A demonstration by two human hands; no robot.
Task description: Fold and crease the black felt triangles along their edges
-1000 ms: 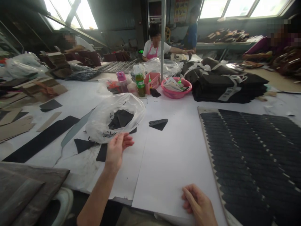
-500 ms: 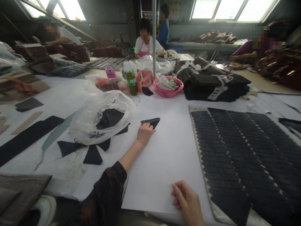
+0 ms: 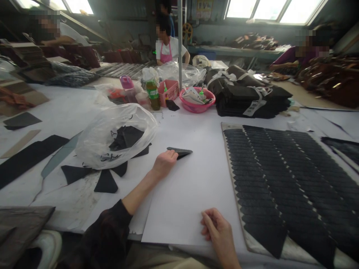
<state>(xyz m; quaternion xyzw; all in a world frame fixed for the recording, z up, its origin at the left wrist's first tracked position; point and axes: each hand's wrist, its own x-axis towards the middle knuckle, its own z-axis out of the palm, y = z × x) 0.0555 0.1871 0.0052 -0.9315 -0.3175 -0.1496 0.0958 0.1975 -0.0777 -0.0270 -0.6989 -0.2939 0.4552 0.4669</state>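
My left hand (image 3: 165, 163) is closed on the near left end of a small black cut piece (image 3: 183, 152), which tilts over the white sheet (image 3: 179, 209). Its fingertips are partly hidden behind the hand. Nearer to me, my right hand (image 3: 217, 226) hovers over the sheet's right part with thumb and fingers pressed together; whether anything small is between them cannot be seen. Left of my left hand lies a clear plastic bag (image 3: 89, 134) with black pieces (image 3: 130, 136) inside. A loose black piece (image 3: 106, 182) lies in front of the bag.
At right, a board (image 3: 248, 239) carries rows of overlapping black pieces (image 3: 269, 186). Farther back stand a pink basin (image 3: 196, 107), a green-labelled bottle (image 3: 153, 95), a pink box (image 3: 171, 91) and a dark bundled stack (image 3: 249, 99). A metal pole (image 3: 180, 45) rises behind the basin. Several people work beyond.
My left hand has shifted left and a little nearer, and the black piece is now tilted up in its grip. My right hand keeps its pinched pose. The view has turned slightly.
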